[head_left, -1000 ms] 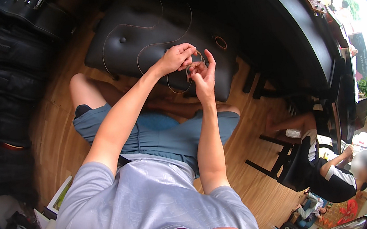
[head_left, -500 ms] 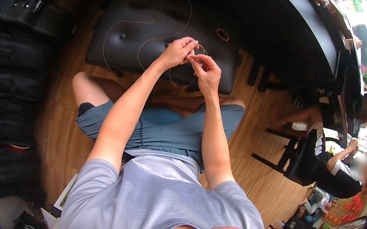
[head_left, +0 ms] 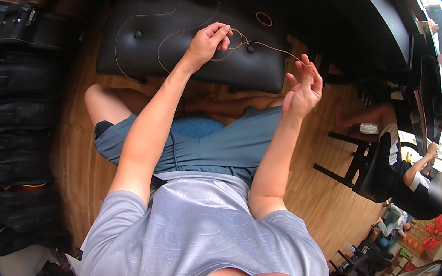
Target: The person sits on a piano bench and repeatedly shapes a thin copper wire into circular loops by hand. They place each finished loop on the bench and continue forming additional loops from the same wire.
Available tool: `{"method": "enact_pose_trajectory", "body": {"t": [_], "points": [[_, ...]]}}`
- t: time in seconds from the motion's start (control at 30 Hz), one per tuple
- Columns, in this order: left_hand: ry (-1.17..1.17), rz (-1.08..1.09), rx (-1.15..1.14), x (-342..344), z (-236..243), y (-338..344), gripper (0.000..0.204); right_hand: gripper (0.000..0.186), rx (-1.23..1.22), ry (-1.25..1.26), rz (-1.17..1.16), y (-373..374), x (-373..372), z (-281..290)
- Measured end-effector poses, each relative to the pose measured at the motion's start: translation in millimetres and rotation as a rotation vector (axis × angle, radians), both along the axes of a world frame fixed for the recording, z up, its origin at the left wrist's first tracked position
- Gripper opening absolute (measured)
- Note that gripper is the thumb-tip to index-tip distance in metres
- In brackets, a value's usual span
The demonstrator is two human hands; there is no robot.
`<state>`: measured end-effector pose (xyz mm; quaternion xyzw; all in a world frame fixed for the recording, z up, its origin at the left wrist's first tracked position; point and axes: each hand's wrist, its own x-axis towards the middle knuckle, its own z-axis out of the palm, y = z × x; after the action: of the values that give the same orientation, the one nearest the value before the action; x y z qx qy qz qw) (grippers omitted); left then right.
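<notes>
My left hand (head_left: 208, 45) is closed on a loose coil of thin copper-coloured string (head_left: 242, 38), held over a black tufted bench (head_left: 254, 70). A strand runs from the coil down to the right, to my right hand (head_left: 302, 88), whose fingertips hold it while the other fingers are partly bent and spread. More string winds in long curves over the bench top. A small separate ring of string (head_left: 264, 19) lies near the bench's right end.
I sit cross-legged on a wooden floor (head_left: 308, 215). Black cases (head_left: 5, 131) are stacked along the left. A large black curved furniture body (head_left: 362, 27) stands at the upper right. A person in black and white (head_left: 416, 180) sits at the right, with a further person (head_left: 395, 227) behind.
My hands, close together earlier, are now apart: the right has moved right, drawing a strand out between them, and the left is a little higher in the picture.
</notes>
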<state>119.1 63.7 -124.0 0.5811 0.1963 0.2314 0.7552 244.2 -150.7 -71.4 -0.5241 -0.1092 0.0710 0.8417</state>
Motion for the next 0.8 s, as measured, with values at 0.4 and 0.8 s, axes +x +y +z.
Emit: {"method": "enact_pose_trajectory", "body": {"t": [0.4,0.8], "points": [[0.017,0.044,-0.013,3,-2,-4,0.028,0.019,0.190,0.016,-0.230,-39,52,9],[0.007,0.001,-0.003,-1,-3,2,0.027,0.020,-0.209,0.059,0.135,-7,39,-2]]}}
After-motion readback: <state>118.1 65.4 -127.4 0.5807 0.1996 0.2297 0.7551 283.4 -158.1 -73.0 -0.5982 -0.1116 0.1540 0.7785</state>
